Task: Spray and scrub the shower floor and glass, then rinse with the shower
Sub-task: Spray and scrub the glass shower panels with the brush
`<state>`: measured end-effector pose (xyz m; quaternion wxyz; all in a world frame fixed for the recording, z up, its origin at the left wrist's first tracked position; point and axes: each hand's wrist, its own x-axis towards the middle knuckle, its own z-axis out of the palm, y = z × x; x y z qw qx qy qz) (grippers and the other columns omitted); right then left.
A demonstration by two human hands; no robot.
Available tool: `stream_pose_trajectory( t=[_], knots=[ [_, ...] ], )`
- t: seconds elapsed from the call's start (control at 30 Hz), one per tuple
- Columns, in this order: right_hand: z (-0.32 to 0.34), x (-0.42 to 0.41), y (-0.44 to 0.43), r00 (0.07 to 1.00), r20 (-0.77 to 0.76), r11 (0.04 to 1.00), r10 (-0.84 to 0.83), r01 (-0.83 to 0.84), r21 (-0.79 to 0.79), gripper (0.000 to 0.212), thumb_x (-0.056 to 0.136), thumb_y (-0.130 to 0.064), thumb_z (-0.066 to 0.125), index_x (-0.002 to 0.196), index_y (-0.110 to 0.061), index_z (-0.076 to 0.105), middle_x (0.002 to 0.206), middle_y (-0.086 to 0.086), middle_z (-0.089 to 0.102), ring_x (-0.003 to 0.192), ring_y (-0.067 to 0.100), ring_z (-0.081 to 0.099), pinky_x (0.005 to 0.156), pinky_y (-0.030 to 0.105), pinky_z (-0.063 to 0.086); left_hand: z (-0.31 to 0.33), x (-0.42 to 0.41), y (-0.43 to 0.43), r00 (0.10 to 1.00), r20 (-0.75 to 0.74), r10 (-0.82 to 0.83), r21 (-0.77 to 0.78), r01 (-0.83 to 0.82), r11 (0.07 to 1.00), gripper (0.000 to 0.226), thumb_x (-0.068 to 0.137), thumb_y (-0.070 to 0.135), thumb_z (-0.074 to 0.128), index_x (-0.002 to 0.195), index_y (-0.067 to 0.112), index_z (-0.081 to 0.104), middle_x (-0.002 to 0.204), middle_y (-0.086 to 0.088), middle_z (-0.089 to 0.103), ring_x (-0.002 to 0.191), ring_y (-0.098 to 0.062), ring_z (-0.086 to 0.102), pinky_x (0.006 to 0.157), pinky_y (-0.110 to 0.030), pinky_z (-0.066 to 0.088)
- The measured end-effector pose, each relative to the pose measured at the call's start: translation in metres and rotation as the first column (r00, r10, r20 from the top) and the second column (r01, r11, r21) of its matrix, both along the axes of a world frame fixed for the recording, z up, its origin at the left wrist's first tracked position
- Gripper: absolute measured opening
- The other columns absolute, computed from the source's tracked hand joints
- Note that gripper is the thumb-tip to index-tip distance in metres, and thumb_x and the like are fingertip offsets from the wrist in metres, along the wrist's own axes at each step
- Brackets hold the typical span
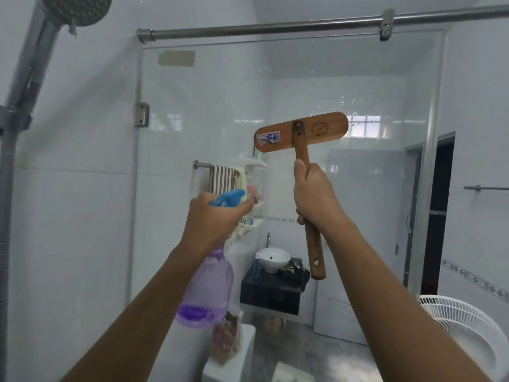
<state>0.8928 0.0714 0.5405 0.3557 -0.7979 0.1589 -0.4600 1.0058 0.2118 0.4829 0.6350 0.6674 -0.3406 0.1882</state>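
At ten o'clock the shower head (78,8) hangs on its riser, unused; rinsing looks like a later step. Toward seven o'clock the left hand (213,219) is curled tight around the neck of the spray bottle (205,288), a finger near the blue trigger (228,198), nozzle aimed at the glass panel (358,86), probably so cleaner lands just beside where the brush works. The bottle's violet body shows liquid only near the bottom. At centre, around one o'clock, the right hand (314,193) is fisted around the handle of the wooden scrub brush (301,135), head raised crosswise and apparently pressed flat to the glass, bristles away from the camera, which suits wide strokes. A sticker sits on the brush back's left end and a round stamp on its right; neither is legible. Droplets speckle the glass near two o'clock.
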Motion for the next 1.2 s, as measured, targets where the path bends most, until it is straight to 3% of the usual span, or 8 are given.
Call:
stream_pose_trajectory(
  t=[0.17,0.33,0.5,0.7,0.8,0.93,1.1,1.2],
  knots=[
    [-0.001,0.003,0.002,1.0,0.014,1.0,0.004,-0.004,0.013,0.04,0.107,-0.051,0.025,0.115,-0.017,0.046,0.087,0.003,0.053,0.062,0.017,0.054,0.047,0.032,0.056,0.0,0.005,0.009,0.998,0.054,0.031,-0.073,-0.027,0.997,0.04,0.077,0.056,0.073,0.085,0.017,0.067,0.082,-0.014,0.073,0.071,-0.032,0.072,0.068,-0.045,0.063],
    [-0.003,0.01,0.009,1.0,0.001,1.0,0.016,-0.016,0.023,0.041,0.106,-0.051,0.024,0.116,-0.018,0.045,0.088,0.003,0.052,0.065,0.017,0.054,0.048,0.031,0.054,-0.003,0.007,0.01,0.998,0.036,0.043,0.004,-0.043,0.999,0.037,0.08,0.051,0.075,0.076,0.016,0.064,0.077,-0.016,0.071,0.065,-0.029,0.071,0.054,-0.024,0.054],
    [-0.017,0.02,0.021,0.999,-0.018,0.999,0.033,-0.032,0.011,0.038,0.107,-0.05,0.025,0.115,-0.019,0.045,0.087,0.003,0.054,0.064,0.015,0.054,0.046,0.032,0.053,-0.011,0.015,0.019,0.994,0.016,0.106,-0.099,-0.103,0.99,0.037,0.082,0.051,0.073,0.085,0.015,0.067,0.078,-0.009,0.072,0.065,-0.026,0.071,0.067,-0.039,0.063],
    [-0.148,0.039,0.042,0.995,-0.08,0.998,0.057,-0.053,0.044,0.038,0.107,-0.045,0.03,0.111,-0.014,0.052,0.083,0.003,0.059,0.068,0.013,0.056,0.059,0.032,0.049,-0.02,0.016,0.024,0.987,0.05,0.153,-0.084,-0.149,0.985,0.036,0.083,0.051,0.072,0.082,0.015,0.065,0.067,-0.001,0.067,0.054,-0.017,0.064,0.053,-0.023,0.053],
    [-0.191,0.04,0.06,0.984,-0.106,0.978,0.145,-0.126,0.167,0.027,0.107,-0.041,0.032,0.11,-0.021,0.051,0.079,-0.002,0.061,0.062,0.006,0.06,0.053,0.014,0.05,-0.024,0.021,0.031,0.988,0.018,0.154,-0.08,-0.152,0.985,0.037,0.085,0.051,0.07,0.082,0.015,0.064,0.07,-0.005,0.068,0.058,-0.021,0.066,0.057,-0.025,0.055],
    [-0.139,0.051,0.06,0.989,-0.048,0.982,0.137,-0.129,0.138,0.03,0.107,-0.045,0.032,0.112,-0.021,0.05,0.088,-0.004,0.063,0.075,0.01,0.065,0.063,0.022,0.057,-0.028,0.025,0.039,0.985,0.018,0.172,-0.074,-0.17,0.983,0.037,0.086,0.049,0.071,0.082,0.012,0.067,0.071,-0.007,0.069,0.062,-0.025,0.069,0.054,-0.019,0.05],
    [-0.026,0.069,0.055,0.996,0.04,0.996,0.086,-0.086,-0.005,0.04,0.107,-0.049,0.028,0.122,-0.017,0.048,0.088,-0.001,0.058,0.071,0.012,0.06,0.061,0.037,0.058,-0.031,0.027,0.046,0.989,-0.003,0.15,-0.095,-0.15,0.984,0.033,0.086,0.045,0.072,0.084,0.013,0.067,0.075,-0.01,0.071,0.065,-0.025,0.07,0.059,-0.024,0.055],
    [-0.03,0.075,0.056,0.996,0.031,0.996,0.088,-0.088,0.013,0.038,0.107,-0.05,0.027,0.117,-0.019,0.046,0.089,-0.002,0.057,0.074,0.014,0.06,0.069,0.044,0.061,-0.031,0.026,0.052,0.985,-0.015,0.174,-0.083,-0.175,0.981,0.033,0.086,0.047,0.072,0.082,0.015,0.065,0.075,-0.008,0.07,0.062,-0.02,0.068,0.056,-0.019,0.053]
  ],
)
